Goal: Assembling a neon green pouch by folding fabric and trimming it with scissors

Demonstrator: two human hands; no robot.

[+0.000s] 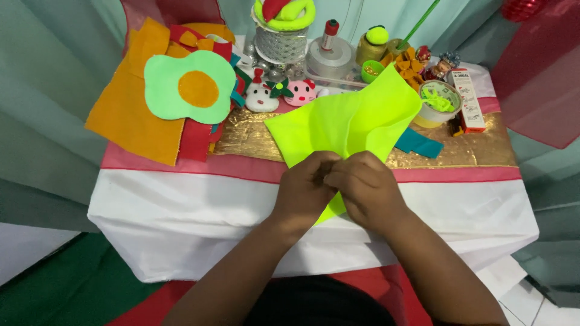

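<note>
Both hands, left hand (304,188) and right hand (364,186), pinch the neon-yellow felt sheet (347,121) (fingers closed on its lower edge) above the bench (181,205).

I count one yellow felt sheet (347,124), two hands (305,190), two cat faces (261,98), one box (469,101).
</note>
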